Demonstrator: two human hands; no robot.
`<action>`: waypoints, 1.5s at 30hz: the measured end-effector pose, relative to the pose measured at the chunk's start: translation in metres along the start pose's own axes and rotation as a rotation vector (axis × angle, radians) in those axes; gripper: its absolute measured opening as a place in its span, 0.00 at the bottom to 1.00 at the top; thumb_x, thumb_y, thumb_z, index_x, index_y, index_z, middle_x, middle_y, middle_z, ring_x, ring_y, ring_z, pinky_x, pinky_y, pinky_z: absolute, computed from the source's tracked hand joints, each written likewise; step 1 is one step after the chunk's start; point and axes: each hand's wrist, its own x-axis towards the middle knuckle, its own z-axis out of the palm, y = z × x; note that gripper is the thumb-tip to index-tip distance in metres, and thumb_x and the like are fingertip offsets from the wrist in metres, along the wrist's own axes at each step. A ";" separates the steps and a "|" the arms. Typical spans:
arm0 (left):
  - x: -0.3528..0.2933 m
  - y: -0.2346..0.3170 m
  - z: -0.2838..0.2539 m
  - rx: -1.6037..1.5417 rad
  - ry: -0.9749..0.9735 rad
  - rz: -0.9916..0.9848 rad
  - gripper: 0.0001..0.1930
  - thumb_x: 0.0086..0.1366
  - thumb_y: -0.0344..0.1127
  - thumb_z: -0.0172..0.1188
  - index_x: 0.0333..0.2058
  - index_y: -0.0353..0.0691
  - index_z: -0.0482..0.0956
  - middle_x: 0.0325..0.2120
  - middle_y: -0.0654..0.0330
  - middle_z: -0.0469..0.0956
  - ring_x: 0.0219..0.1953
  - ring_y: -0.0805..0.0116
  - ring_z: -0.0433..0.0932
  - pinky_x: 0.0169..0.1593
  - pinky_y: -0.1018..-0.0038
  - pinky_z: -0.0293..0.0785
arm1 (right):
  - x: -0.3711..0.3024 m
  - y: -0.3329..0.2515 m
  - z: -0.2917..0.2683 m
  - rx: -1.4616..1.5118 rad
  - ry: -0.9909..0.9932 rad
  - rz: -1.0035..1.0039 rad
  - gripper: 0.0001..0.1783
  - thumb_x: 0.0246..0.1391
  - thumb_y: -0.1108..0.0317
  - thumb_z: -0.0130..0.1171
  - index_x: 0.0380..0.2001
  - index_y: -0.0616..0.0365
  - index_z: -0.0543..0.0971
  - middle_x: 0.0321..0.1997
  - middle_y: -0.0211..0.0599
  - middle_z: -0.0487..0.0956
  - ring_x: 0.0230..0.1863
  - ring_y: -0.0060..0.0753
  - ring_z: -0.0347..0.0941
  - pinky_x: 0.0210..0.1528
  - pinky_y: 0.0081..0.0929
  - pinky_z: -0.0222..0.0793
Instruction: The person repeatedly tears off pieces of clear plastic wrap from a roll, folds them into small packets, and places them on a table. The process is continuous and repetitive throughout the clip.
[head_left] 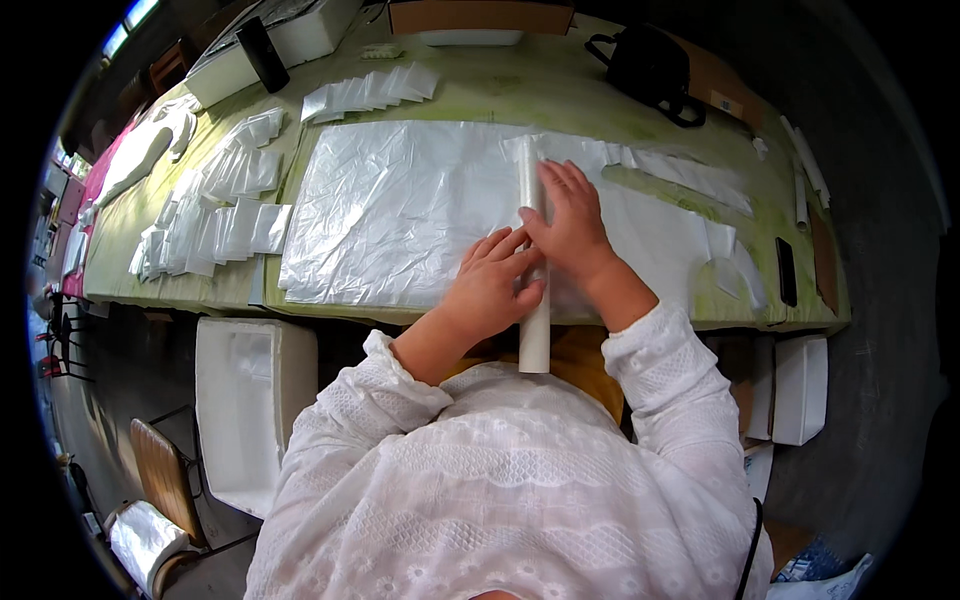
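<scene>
A long pale tube (535, 338) lies across plastic sheeting, pointing away from me, its near end past the table edge towards my body. My left hand (492, 284) rests on the tube's middle, fingers stretched out over it. Farther up, my right hand (572, 222) lies against its right side with fingers outstretched and thumb across the top. Neither hand is wrapped around it. Left of the tube spreads a crinkled clear plastic sheet (372, 215). Smoother, whitish film (650, 235) extends on the right, with loose strips at its far and right edges.
Several folded plastic packets (370, 92) sit at the far left, with more packets (235, 232) nearer. A black bag (648, 72), a dark phone (786, 272) and a black cylinder (262, 55) are on the green-covered table (480, 90). A white foam box (250, 410) stands below, front left.
</scene>
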 end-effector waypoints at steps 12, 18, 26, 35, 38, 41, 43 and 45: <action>-0.032 0.009 -0.074 -0.126 0.217 0.120 0.13 0.54 0.21 0.63 0.39 0.39 0.84 0.36 0.55 0.82 0.40 0.56 0.81 0.44 0.65 0.77 | -0.079 -0.061 -0.021 0.315 -0.213 -0.151 0.11 0.55 0.65 0.65 0.42 0.53 0.84 0.45 0.35 0.84 0.58 0.46 0.75 0.68 0.55 0.58; 0.053 0.011 -0.052 -0.179 -0.366 0.362 0.17 0.74 0.45 0.53 0.52 0.42 0.83 0.58 0.53 0.78 0.72 0.46 0.60 0.74 0.52 0.54 | -0.078 -0.083 -0.014 0.645 -0.216 -0.262 0.13 0.51 0.73 0.66 0.43 0.58 0.83 0.42 0.42 0.84 0.49 0.51 0.79 0.56 0.44 0.73; -0.016 -0.020 -0.092 0.358 -0.222 -0.016 0.23 0.69 0.57 0.60 0.52 0.47 0.84 0.62 0.58 0.75 0.73 0.48 0.58 0.75 0.49 0.50 | -0.142 -0.070 -0.045 0.670 -0.023 -0.364 0.10 0.49 0.78 0.66 0.36 0.58 0.84 0.33 0.40 0.83 0.37 0.48 0.81 0.47 0.41 0.78; -0.044 -0.007 -0.088 0.479 -0.083 -0.221 0.36 0.63 0.45 0.67 0.68 0.47 0.66 0.73 0.53 0.57 0.77 0.43 0.47 0.76 0.52 0.49 | -0.156 -0.070 -0.032 0.784 -0.105 -0.290 0.09 0.50 0.80 0.65 0.37 0.59 0.83 0.33 0.40 0.84 0.36 0.45 0.81 0.48 0.39 0.78; -0.060 -0.050 -0.109 0.561 -0.154 -0.384 0.36 0.67 0.41 0.61 0.71 0.44 0.61 0.75 0.49 0.53 0.77 0.45 0.45 0.77 0.54 0.46 | -0.165 -0.061 -0.029 0.776 -0.114 -0.262 0.10 0.51 0.81 0.65 0.37 0.59 0.83 0.34 0.40 0.84 0.36 0.44 0.81 0.46 0.37 0.78; -0.075 -0.073 -0.136 0.543 -0.006 -0.483 0.35 0.68 0.39 0.59 0.72 0.43 0.60 0.75 0.46 0.52 0.77 0.46 0.46 0.77 0.56 0.44 | -0.180 -0.047 -0.030 0.779 -0.091 -0.100 0.10 0.52 0.81 0.65 0.38 0.60 0.83 0.34 0.40 0.84 0.35 0.43 0.81 0.42 0.34 0.77; -0.076 -0.080 -0.143 0.652 0.041 -0.490 0.36 0.69 0.40 0.57 0.73 0.42 0.57 0.75 0.47 0.51 0.77 0.45 0.46 0.77 0.55 0.44 | -0.181 -0.046 -0.028 0.798 -0.099 -0.072 0.10 0.52 0.81 0.64 0.38 0.60 0.83 0.34 0.40 0.84 0.35 0.42 0.81 0.42 0.33 0.76; -0.076 -0.091 -0.140 0.691 -0.022 -0.586 0.39 0.69 0.44 0.57 0.74 0.43 0.54 0.75 0.47 0.51 0.77 0.45 0.46 0.77 0.55 0.45 | -0.180 -0.047 -0.030 0.806 -0.120 -0.080 0.10 0.52 0.81 0.64 0.39 0.60 0.83 0.34 0.40 0.84 0.35 0.42 0.81 0.41 0.33 0.76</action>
